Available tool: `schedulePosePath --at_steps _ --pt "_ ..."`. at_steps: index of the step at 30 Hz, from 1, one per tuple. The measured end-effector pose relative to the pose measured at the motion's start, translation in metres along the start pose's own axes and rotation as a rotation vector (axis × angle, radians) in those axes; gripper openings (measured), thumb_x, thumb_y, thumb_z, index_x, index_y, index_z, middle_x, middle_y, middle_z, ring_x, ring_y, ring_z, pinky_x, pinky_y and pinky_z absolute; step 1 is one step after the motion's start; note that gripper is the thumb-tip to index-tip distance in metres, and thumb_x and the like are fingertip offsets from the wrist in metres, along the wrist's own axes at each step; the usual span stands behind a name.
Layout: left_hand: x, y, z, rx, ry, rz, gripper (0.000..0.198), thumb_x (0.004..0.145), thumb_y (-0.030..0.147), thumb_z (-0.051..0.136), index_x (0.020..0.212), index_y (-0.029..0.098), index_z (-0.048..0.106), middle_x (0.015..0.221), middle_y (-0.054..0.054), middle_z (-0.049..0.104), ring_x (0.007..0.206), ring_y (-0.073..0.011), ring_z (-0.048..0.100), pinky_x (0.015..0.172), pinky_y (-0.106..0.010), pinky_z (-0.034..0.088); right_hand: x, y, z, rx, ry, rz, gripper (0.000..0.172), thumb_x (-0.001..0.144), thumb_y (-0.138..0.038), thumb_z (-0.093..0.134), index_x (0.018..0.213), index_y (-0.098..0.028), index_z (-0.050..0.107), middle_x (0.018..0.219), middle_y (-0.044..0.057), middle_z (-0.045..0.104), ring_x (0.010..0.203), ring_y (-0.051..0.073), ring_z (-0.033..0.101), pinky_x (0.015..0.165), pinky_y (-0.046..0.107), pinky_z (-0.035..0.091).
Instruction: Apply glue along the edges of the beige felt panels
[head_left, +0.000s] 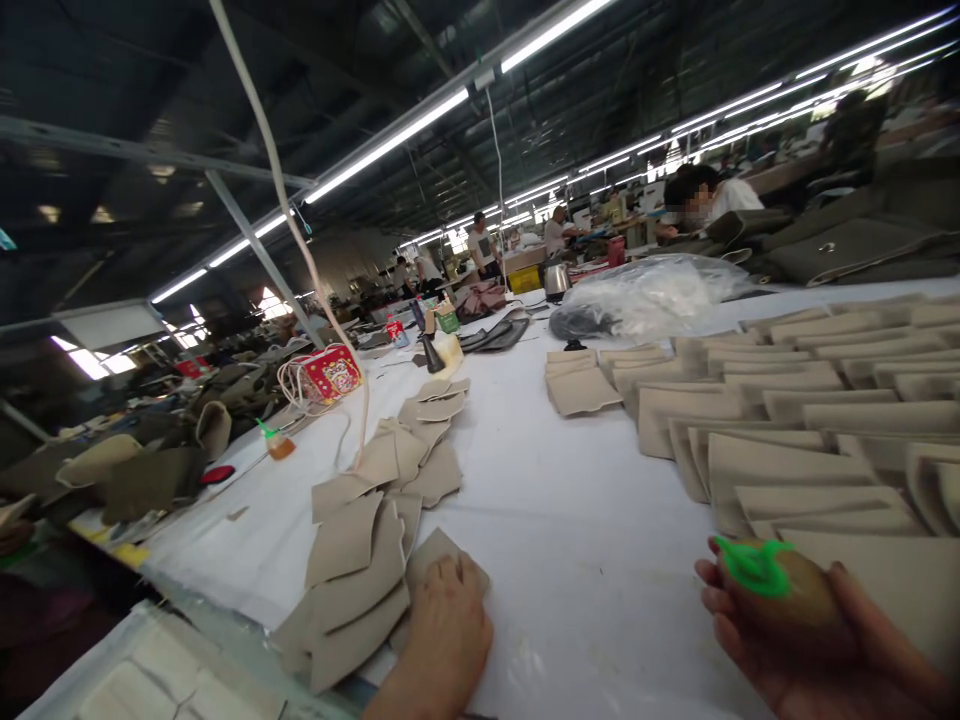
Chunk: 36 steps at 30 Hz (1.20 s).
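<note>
My left hand (450, 620) lies on a small beige piece (442, 550) at the near end of a loose, overlapping pile of beige pieces (367, 560). Its fingers are bent and close together on that piece. At the lower right, my right hand (780, 650) is wrapped round a rounded brown bottle (810, 600) with a green top. Beyond and beside that hand, rows of overlapping beige pieces (795, 470) cover the right side of the white table (525, 500).
A second bottle with a green tip (279, 442), a red box (330, 375) and a hanging cable (364, 400) are at the left. Clear plastic wrap (652, 295) and a kettle (556, 282) sit farther back. A person (705, 195) leans over work at the right.
</note>
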<state>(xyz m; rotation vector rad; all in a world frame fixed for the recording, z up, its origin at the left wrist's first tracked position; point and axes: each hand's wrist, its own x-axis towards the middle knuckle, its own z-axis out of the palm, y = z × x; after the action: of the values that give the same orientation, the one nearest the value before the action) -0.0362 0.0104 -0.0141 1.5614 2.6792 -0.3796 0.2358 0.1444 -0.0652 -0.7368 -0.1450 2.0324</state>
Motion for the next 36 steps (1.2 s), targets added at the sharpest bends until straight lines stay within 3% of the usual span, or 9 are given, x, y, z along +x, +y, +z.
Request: schedulePosePath --at_steps 3,6,11,16,20,24,28,33,36 --pt "0.006 0.001 -0.012 0.042 -0.051 0.149 0.065 0.074 -0.001 0.04 0.139 0.003 0.036 0.111 -0.023 0.059 0.101 -0.028 0.057 0.086 -0.037 0.044 -0.014 -0.005 0.019 0.019 0.132 0.042 0.031 0.09 -0.028 0.041 0.1 -0.017 0.068 0.096 0.02 0.071 0.072 0.032 0.07 0.059 0.044 0.059" --pt "0.015 -0.008 -0.026 0.021 -0.022 0.226 0.07 0.07 -0.005 0.041 0.138 0.01 0.039 0.104 -0.019 0.063 0.096 -0.0273 0.06 0.083 -0.036 0.045 -0.026 -0.009 0.029 0.06 0.116 0.064 0.029 0.09 -0.03 0.044 0.096 -0.018 0.069 0.091 0.016 0.072 0.073 0.03 0.07 0.061 0.042 0.059" --pt "0.033 -0.033 -0.071 0.0 0.124 0.125 0.056 0.077 -0.004 0.029 0.119 0.018 0.059 0.096 -0.015 0.065 0.083 -0.0258 0.065 0.074 -0.036 0.047 -0.031 -0.01 0.029 0.109 0.057 0.091 0.03 0.089 -0.037 0.048 0.09 -0.02 0.073 0.09 0.012 0.074 0.073 0.029 0.069 0.063 0.04 0.059" --pt "0.039 -0.05 -0.105 -0.101 0.283 0.064 0.052 0.08 -0.001 0.032 0.122 0.017 0.058 0.107 -0.011 0.066 0.098 -0.0214 0.062 0.09 -0.032 0.043 -0.025 -0.009 0.024 0.129 0.003 0.106 0.03 0.089 -0.038 0.05 0.091 -0.02 0.074 0.093 0.012 0.073 0.077 0.029 0.069 0.066 0.041 0.058" --pt "0.043 -0.047 -0.088 -0.343 0.351 0.121 0.046 0.082 0.001 0.035 0.113 0.02 0.064 0.113 -0.003 0.067 0.104 -0.015 0.06 0.093 -0.023 0.041 -0.024 -0.009 0.021 0.129 -0.019 0.087 0.03 0.089 -0.036 0.05 0.091 -0.018 0.074 0.093 0.013 0.073 0.078 0.03 0.069 0.067 0.041 0.058" --pt "0.05 -0.045 -0.064 -0.495 0.414 0.077 0.042 0.084 0.003 0.035 0.109 0.017 0.066 0.113 -0.005 0.067 0.103 -0.0171 0.061 0.095 -0.028 0.041 -0.025 -0.009 0.019 0.12 -0.051 0.081 0.03 0.09 -0.036 0.051 0.089 -0.017 0.074 0.09 0.014 0.073 0.077 0.029 0.069 0.068 0.041 0.057" --pt "0.057 -0.034 -0.041 -0.638 0.285 0.096 0.038 0.083 0.008 0.039 0.106 0.019 0.067 0.11 -0.002 0.069 0.104 -0.0163 0.061 0.095 -0.026 0.042 -0.025 -0.008 0.021 0.084 -0.055 0.06 0.03 0.091 -0.034 0.049 0.089 -0.018 0.074 0.09 0.014 0.073 0.078 0.029 0.069 0.069 0.04 0.057" --pt "0.046 0.0 -0.007 -0.597 0.212 0.136 0.035 0.08 0.009 0.046 0.107 0.017 0.066 0.121 -0.007 0.061 0.115 -0.0193 0.052 0.1 -0.029 0.037 -0.026 -0.007 0.022 0.096 -0.05 0.067 0.029 0.088 -0.037 0.052 0.086 -0.019 0.074 0.088 0.012 0.074 0.075 0.029 0.07 0.067 0.04 0.057" --pt "0.024 0.022 -0.006 -0.44 0.222 0.152 0.033 0.081 0.021 0.052 0.112 0.018 0.063 0.131 -0.011 0.05 0.124 -0.0267 0.04 0.102 -0.038 0.032 -0.025 -0.005 0.022 0.086 -0.064 0.05 0.025 0.086 -0.038 0.056 0.086 -0.02 0.074 0.086 0.011 0.074 0.075 0.03 0.07 0.067 0.041 0.057"
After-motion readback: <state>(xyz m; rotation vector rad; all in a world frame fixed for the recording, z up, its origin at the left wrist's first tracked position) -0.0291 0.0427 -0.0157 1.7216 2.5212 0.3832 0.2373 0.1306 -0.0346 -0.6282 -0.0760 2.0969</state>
